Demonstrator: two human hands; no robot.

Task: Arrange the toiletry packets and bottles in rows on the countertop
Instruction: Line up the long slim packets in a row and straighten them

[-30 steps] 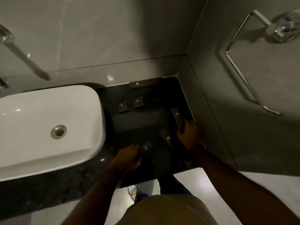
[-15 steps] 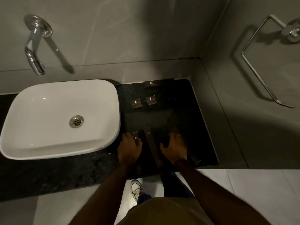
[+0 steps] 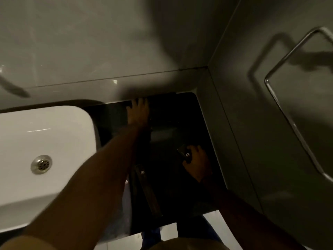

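Observation:
The black countertop (image 3: 182, 112) fills the corner right of the sink. My left hand (image 3: 137, 112) is stretched to the back of it near the wall, fingers spread flat; what lies under it is hidden. My right hand (image 3: 195, 160) rests at the right side, shut on a dark packet with a small pale logo (image 3: 185, 153). A long dark packet (image 3: 147, 192) lies lengthwise near the front edge. Beside it, a second packet (image 3: 127, 184) is mostly hidden under my left forearm. The small packets at the back are lost in shadow and blur.
A white sink (image 3: 43, 156) with a metal drain (image 3: 41, 164) stands at the left. Grey walls close the back and right side. A chrome towel ring (image 3: 288, 112) hangs on the right wall. Pale floor and my legs show below the counter's front edge.
My left hand has gone from the front packets to the back of the counter. My right hand has shifted right and holds a packet. The camera has swung right and closer.

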